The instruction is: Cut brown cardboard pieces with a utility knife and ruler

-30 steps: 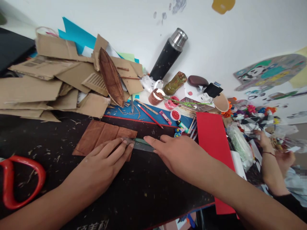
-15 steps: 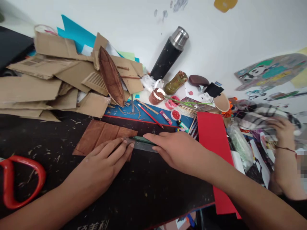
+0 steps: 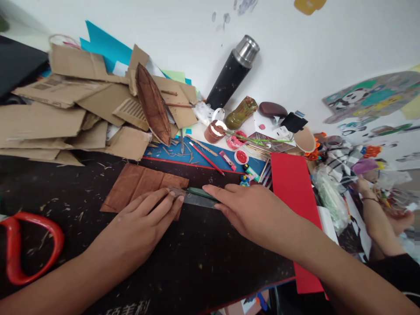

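Observation:
A piece of brown-painted cardboard (image 3: 139, 181) with crease lines lies on the dark table. Across its right end runs a clear ruler (image 3: 200, 200), which sticks out to the right. My left hand (image 3: 144, 218) presses the ruler down onto the cardboard, fingers bent and close together. A slim green-handled craft knife (image 3: 197, 191) is gripped in my right hand (image 3: 249, 205), its index finger along the top. The knife lies along the ruler's far edge, its tip pointing at my left fingertips. My left fingers partly cover the ruler and cardboard.
Red-handled scissors (image 3: 59, 245) lie at left. Behind are stacked cardboard (image 3: 39, 118), a brown boat-shaped piece (image 3: 152, 103), a red pencil (image 3: 205, 157), paint pots and a black thermos (image 3: 228, 78). A red board (image 3: 290, 183) stands right, with another person's arm (image 3: 377, 218) beyond.
My right hand has slid slightly right along the ruler with the knife. My left hand stays put. The other person's arm at right has lowered from the checked cloth.

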Demonstrator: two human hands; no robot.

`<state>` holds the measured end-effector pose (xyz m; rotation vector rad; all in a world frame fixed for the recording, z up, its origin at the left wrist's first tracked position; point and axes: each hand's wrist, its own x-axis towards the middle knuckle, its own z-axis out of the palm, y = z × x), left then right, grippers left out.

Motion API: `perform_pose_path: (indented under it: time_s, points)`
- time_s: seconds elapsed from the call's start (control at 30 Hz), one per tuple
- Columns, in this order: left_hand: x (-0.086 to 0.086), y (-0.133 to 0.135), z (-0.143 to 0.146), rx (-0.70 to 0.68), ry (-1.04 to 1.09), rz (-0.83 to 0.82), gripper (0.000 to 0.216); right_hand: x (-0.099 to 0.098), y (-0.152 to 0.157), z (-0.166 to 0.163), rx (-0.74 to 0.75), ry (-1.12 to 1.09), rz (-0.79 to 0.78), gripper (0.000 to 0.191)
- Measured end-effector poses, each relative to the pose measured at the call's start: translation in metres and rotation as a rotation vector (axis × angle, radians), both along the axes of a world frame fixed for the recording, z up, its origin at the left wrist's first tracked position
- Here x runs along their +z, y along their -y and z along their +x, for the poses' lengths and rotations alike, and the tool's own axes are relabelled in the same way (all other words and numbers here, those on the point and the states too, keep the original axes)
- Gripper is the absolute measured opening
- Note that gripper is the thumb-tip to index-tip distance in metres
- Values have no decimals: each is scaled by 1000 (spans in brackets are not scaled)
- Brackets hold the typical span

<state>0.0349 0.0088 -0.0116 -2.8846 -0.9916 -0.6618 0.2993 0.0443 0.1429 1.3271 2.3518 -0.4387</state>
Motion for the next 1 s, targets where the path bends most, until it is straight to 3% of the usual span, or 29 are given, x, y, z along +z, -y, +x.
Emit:
perform_pose_path:
  time_s: [1.0]
  points:
    - [1, 2, 0, 1, -27, -43, 60, 7, -19, -29, 134, 128, -54, 58]
